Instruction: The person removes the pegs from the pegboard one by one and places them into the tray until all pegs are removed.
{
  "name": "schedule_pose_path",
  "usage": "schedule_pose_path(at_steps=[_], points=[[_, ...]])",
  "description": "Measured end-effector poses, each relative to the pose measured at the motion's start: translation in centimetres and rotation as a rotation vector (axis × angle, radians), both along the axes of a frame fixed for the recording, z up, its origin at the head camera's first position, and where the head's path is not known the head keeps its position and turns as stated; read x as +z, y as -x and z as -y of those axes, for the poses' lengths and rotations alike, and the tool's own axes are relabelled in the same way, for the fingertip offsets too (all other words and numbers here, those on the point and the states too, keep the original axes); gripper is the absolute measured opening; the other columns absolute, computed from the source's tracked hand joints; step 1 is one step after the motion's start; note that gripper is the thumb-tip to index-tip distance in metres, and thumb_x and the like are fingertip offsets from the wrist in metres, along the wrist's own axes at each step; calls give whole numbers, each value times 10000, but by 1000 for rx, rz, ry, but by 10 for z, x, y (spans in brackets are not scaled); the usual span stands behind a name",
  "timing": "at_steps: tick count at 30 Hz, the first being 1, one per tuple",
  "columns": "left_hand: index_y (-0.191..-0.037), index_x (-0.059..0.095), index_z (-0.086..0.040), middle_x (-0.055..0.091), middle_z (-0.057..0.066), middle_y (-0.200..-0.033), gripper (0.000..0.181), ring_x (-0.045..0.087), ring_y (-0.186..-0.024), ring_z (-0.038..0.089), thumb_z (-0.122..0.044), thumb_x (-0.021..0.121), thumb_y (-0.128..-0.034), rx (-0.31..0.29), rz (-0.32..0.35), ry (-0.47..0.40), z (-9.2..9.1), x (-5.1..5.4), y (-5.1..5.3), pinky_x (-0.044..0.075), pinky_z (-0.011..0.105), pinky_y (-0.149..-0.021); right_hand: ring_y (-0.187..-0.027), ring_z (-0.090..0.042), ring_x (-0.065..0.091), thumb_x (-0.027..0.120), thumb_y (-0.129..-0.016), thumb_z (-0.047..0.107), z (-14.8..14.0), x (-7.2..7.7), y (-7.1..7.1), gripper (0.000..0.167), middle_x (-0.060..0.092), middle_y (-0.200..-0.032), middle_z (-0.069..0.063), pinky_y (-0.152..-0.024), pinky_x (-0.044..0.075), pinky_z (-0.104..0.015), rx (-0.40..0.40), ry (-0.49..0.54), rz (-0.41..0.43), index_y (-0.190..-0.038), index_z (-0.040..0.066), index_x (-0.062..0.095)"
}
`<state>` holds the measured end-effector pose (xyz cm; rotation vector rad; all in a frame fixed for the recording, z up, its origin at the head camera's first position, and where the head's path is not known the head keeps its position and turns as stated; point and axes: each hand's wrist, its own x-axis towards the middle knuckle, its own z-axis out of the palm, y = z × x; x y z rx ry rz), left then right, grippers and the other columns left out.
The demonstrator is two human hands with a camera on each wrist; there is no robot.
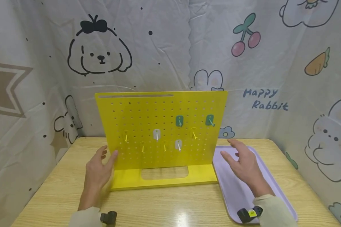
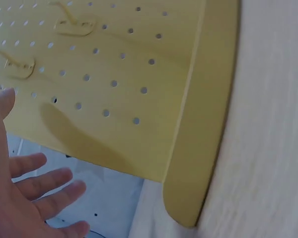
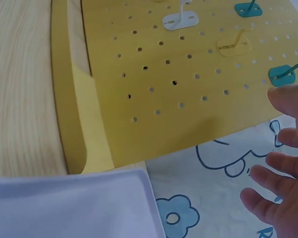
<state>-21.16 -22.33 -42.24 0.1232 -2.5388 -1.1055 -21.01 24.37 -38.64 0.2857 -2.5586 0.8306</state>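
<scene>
A yellow pegboard (image 1: 193,159) stands upright on its base on the wooden table. Two green hooks, one a green hook (image 1: 179,121) left of the other, sit on its right half. Lower down are two white hooks, among them a white hook (image 1: 157,134), and several yellow ones, such as a yellow hook (image 1: 194,133). By the board's left edge is my left hand (image 1: 98,170), fingers relaxed and apart, holding nothing; whether the thumb touches the edge I cannot tell. My right hand (image 1: 245,165) hovers right of the board, over the tray, its fingers loosely spread and nothing in them.
A lilac tray (image 1: 227,195) lies on the table (image 1: 147,208), right beside the pegboard's base. Behind and along both sides hangs a printed curtain (image 1: 164,47). Each wrist bears a small black camera, such as the right camera (image 1: 244,215).
</scene>
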Motion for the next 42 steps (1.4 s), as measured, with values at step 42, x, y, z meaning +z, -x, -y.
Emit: schedule_pose_path(at_steps=[42], points=[[-1345,546,-136,656,66,-1193,498,609,-1107,252,-512,445,-1034,12,77,-332,0,-26,18,527,460,-938,-1019,-192,616,652,-999,230,28,48,15,348,685,-1166,-121,-864,480,-231,47,366,-88,-1270,13,647]])
